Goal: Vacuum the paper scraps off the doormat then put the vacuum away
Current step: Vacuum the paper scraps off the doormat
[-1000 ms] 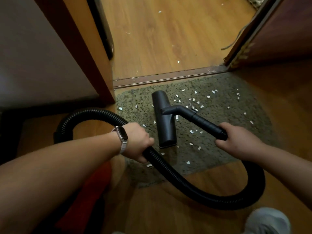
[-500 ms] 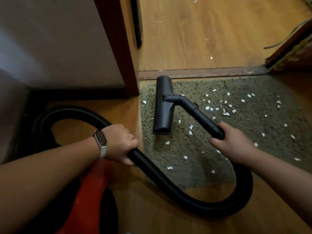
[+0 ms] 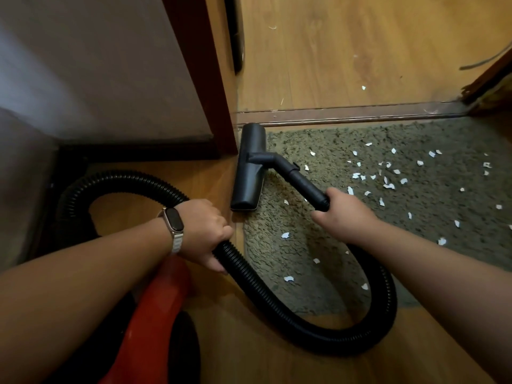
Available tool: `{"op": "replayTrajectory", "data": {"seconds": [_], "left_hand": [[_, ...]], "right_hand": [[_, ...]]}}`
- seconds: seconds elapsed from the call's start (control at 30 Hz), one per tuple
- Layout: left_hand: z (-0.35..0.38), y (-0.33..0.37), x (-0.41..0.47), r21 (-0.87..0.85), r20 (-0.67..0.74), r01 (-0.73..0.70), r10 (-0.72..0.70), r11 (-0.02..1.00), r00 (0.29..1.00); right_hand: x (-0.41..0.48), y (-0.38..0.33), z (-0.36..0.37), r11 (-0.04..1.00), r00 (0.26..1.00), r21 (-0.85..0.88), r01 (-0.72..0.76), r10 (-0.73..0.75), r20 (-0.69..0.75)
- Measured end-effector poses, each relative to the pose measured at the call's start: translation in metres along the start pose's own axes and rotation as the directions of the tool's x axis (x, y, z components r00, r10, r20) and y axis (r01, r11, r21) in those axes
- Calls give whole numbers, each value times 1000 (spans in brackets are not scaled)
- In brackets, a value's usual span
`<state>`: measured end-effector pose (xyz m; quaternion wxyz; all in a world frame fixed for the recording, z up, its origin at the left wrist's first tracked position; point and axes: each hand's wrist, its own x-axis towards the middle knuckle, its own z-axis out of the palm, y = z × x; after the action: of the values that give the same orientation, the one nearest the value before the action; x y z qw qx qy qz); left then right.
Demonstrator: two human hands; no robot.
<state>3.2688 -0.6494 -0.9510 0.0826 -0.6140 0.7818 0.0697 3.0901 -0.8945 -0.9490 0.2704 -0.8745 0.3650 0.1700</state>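
A grey-green shaggy doormat (image 3: 432,217) lies below the door threshold, strewn with several white paper scraps (image 3: 388,178), mostly in its middle and right. The black vacuum floor head (image 3: 248,167) stands lengthwise on the mat's left edge, its far end at the threshold. My right hand (image 3: 342,213) grips the black wand (image 3: 302,181) behind the head. My left hand (image 3: 206,234), with a watch on the wrist, grips the ribbed black hose (image 3: 277,303), which loops under my right arm. The red vacuum body (image 3: 155,320) sits at the bottom left.
A dark red door frame (image 3: 199,79) and a grey wall (image 3: 97,65) stand close on the left. A metal threshold strip (image 3: 346,113) crosses ahead, with wooden floor (image 3: 346,51) and a few scraps beyond. Another frame corner (image 3: 487,87) is at the right.
The floor head has slid left across the mat to its left edge and up toward the threshold. Both hands followed it, and the view has swung left.
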Motion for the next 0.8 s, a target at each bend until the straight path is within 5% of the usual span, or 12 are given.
{"op": "replayTrajectory", "data": {"seconds": [0.17, 0.47, 0.8], "left_hand": [[-1, 4, 3, 9, 147, 22, -23, 1000, 989], [-4, -3, 7, 42, 15, 54, -55, 998, 998], [-5, -7, 11, 41, 47, 122, -124, 992, 991]], "right_hand": [[7, -13, -5, 997, 995, -79, 6, 1, 95], [9, 9, -33, 1000, 998, 10, -5, 4, 66], [-2, 64, -50, 991, 991, 38, -132, 132, -6]]}}
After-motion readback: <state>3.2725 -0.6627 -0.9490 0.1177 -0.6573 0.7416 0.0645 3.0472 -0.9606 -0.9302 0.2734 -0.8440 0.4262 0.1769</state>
